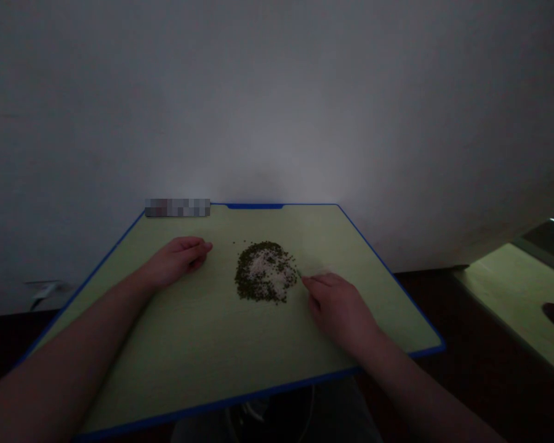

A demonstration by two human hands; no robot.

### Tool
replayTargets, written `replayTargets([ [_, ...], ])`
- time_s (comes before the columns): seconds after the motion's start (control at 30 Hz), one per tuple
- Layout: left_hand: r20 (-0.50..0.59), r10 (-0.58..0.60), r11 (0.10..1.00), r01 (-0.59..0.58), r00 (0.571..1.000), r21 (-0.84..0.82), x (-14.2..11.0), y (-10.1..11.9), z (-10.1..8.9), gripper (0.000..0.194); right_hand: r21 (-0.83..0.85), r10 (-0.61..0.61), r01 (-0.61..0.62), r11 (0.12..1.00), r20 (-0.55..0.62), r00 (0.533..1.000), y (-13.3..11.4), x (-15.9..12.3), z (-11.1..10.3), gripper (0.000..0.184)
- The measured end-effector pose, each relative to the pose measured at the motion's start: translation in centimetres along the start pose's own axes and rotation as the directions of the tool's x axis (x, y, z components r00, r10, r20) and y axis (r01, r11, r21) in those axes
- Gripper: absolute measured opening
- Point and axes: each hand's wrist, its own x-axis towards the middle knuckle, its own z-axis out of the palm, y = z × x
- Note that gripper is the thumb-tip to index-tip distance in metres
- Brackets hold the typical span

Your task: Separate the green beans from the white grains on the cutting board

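Observation:
A loose pile of small dark green beans mixed with pale grains (264, 271) lies on the light wooden tabletop (203, 344). To the pile's left, my left hand (184, 255) rests on the table with its fingers curled in; nothing shows between them. My right hand (335, 301) is closed at the pile's right edge. From its fingertips a thin, slender tool (299, 273) points toward the grains; its kind cannot be made out, and most of it is hidden by the fingers.
Blue trim (425, 351) edges the table, which stands against a pale wall (268, 111). A blurred-out flat strip (178, 208) lies at the back left corner. Stray beans sit just behind the pile. Another light surface (512, 295) stands at the right.

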Motion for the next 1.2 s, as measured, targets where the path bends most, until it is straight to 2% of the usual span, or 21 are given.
replayTargets([
  [0.13, 0.013, -0.01, 1.0, 0.01, 1.0, -0.005, -0.1, 0.3, 0.0, 0.037, -0.023, -0.005, 0.007, 1.0, 0.092, 0.996, -0.5, 0.5, 0.5, 0.031],
  [0.23, 0.013, -0.01, 1.0, 0.01, 1.0, -0.002, -0.2, 0.4, 0.0, 0.037, -0.036, 0.036, -0.033, 0.999, 0.069, 0.997, 0.1, 0.6, 0.1, 0.031],
  [0.37, 0.004, -0.008, 1.0, 0.008, 1.0, -0.004, -0.1, 0.2, -0.1, 0.036, -0.021, 0.156, -0.158, 0.987, -0.068, 0.985, 2.8, 1.3, -2.3, 0.029],
  [0.47, 0.007, -0.01, 1.0, 0.01, 1.0, 0.0, 0.0, 0.0, -0.2, 0.035, 0.066, 0.184, -0.178, 0.982, -0.099, 0.978, 6.2, 3.3, -4.1, 0.025],
  [0.57, 0.009, -0.005, 1.0, 0.005, 1.0, 0.005, 0.0, -0.1, -0.2, 0.036, 0.231, 0.097, -0.091, 0.969, -0.017, 0.995, 9.6, 6.3, -3.6, 0.02],
  [0.63, 0.007, 0.005, 1.0, -0.005, 1.0, 0.002, 0.0, -0.1, -0.2, 0.036, 0.325, 0.049, -0.062, 0.944, 0.048, 0.998, 11.1, 8.0, -2.1, 0.018],
  [0.73, 0.013, 0.013, 1.0, -0.013, 1.0, -0.008, 0.0, -0.1, -0.2, 0.036, 0.426, 0.0, -0.04, 0.904, 0.094, 0.996, 12.0, 9.2, 0.3, 0.016],
  [0.83, 0.011, 0.024, 1.0, -0.024, 1.0, 0.0, 0.0, -0.1, -0.3, 0.036, 0.476, -0.114, 0.06, 0.877, 0.086, 0.99, 12.0, 8.4, 1.2, 0.015],
  [1.0, 0.027, 0.041, 0.999, -0.041, 0.999, -0.014, 0.0, 0.0, -0.3, 0.037, 0.54, -0.311, 0.22, 0.812, 0.082, 0.947, 12.6, 5.3, 0.5, 0.017],
  [1.1, 0.023, 0.021, 0.999, -0.02, 1.0, -0.025, 0.0, 0.0, -0.2, 0.037, 0.584, -0.327, 0.236, 0.777, 0.054, 0.943, 13.2, 4.5, 0.2, 0.016],
  [1.2, 0.025, 0.016, 1.0, -0.016, 1.0, -0.026, 0.0, 0.0, -0.2, 0.037, 0.604, -0.271, 0.209, 0.769, 0.012, 0.963, 13.4, 4.9, 0.4, 0.016],
])
